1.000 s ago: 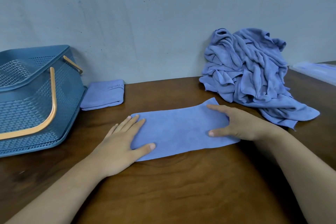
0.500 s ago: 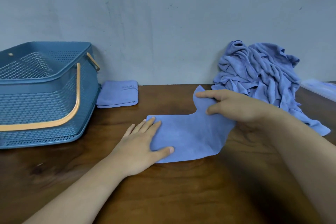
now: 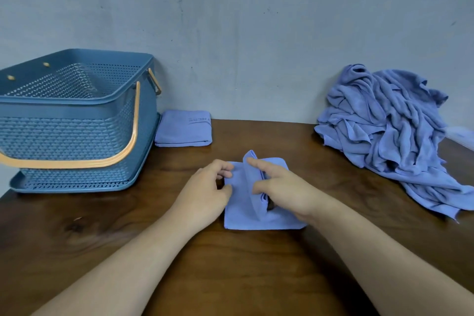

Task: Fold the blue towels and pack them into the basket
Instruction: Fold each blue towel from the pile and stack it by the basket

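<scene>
Dark wooden table (image 3: 230, 277) set against a scuffed pale grey wall (image 3: 243, 33)

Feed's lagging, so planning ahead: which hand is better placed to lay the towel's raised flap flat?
Right, probably. The right hand grips the raised flap of the towel and can simply lower it leftward, while the left hand holds the towel's left edge.

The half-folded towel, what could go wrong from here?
1. The right hand pinches a raised flap of the half-folded towel; if it slips or lands crooked, the edges may not line up.
2. The loose towel pile sprawls near the right forearm, which might drag a corner along.
</scene>
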`<state>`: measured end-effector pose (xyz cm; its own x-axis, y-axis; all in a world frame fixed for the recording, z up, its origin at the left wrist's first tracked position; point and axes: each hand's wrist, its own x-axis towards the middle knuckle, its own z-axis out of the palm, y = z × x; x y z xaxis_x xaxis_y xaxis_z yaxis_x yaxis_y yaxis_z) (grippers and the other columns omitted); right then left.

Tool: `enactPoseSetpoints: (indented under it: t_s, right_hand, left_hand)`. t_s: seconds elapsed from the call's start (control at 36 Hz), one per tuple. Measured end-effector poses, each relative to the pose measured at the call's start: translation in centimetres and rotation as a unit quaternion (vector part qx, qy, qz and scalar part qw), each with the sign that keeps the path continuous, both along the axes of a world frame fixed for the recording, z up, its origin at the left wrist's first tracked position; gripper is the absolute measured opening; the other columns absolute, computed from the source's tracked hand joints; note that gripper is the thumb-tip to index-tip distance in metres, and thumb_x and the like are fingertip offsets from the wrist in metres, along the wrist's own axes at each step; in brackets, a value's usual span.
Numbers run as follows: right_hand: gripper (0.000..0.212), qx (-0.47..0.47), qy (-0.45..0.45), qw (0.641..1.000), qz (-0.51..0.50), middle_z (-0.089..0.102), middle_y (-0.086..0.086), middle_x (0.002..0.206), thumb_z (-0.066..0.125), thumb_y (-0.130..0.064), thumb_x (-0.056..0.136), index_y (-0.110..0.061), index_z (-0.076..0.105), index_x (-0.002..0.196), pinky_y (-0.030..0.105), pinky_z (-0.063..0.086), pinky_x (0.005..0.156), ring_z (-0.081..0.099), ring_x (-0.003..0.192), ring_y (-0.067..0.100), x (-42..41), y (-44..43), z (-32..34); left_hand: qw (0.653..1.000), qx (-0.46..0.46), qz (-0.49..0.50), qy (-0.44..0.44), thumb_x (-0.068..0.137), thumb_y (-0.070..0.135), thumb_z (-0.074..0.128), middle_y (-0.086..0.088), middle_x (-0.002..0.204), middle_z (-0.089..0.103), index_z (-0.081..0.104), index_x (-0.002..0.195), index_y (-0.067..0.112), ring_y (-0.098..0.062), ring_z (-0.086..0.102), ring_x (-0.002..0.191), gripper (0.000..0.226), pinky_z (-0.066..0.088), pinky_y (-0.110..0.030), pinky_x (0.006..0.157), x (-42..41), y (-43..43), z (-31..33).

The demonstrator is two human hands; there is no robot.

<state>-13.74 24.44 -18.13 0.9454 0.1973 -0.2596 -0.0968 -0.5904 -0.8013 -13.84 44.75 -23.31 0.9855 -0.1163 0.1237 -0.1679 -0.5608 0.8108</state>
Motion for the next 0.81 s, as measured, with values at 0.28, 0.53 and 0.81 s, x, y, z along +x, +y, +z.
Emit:
enactPoseSetpoints:
  t_s: [0.28,0.53,0.81]
  right_hand:
    - [0.072,0.041,0.023,0.998,0.038,0.072,0.001,0.100,0.065,-0.022,0.102,-0.047,0.033,0.161,0.030,0.062,0.076,0.066,0.073,0.016,-0.1,1.3,0.9]
    - [0.050,0.019,-0.252,0.967,-0.038,0.073,-0.016,0.120,0.049,0.004,0.100,-0.036,0.073,0.120,0.040,0.058,0.101,0.070,0.109,0.011,2.3,-5.1,-0.7]
    - [0.047,-0.132,-0.265,0.949,0.103,0.046,-0.033,0.148,0.069,-0.048,0.098,-0.043,0.059,0.143,0.004,0.020,0.112,0.032,0.143,-0.009,1.3,-6.5,-4.0]
  left_hand:
    - [0.999,-0.030,0.013,0.009,0.109,0.034,0.049,0.024,0.119,0.067,0.051,0.141,0.042,0.004,0.056,0.119,0.033,0.044,-0.022,0.098,0.1,0.0,0.2]
    - [0.999,-0.049,-0.001,0.016,0.105,0.059,0.049,0.024,0.122,0.060,0.036,0.146,0.067,0.005,0.052,0.120,0.044,0.038,-0.021,0.095,-0.5,-0.1,0.9]
    - [0.999,0.038,-0.020,-0.010,0.096,0.045,0.072,0.031,0.122,0.058,0.061,0.136,0.047,0.011,0.041,0.120,0.041,0.035,-0.015,0.102,-0.4,-0.2,0.2]
